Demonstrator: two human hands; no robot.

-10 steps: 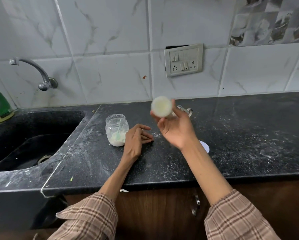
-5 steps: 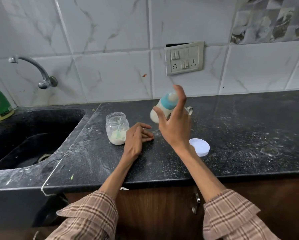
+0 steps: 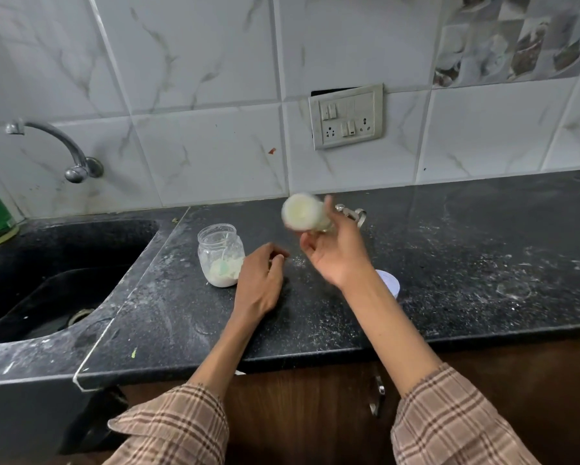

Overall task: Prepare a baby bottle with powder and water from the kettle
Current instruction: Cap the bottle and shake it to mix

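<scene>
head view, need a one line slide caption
Right hand holds the bottle above the counter; left hand rests beside the powder jar.

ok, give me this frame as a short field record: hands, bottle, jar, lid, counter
right hand: raised above the counter, gripping the baby bottle
baby bottle: tipped with its base toward the camera, motion-blurred, pale milky contents
left hand: resting on the counter, holding nothing, right beside the jar
jar: open, upright, white powder and a green scoop inside
lid: white, flat on the counter, partly hidden by the right forearm
counter: black, dusted with spilled powder
kettle: not in view
</scene>
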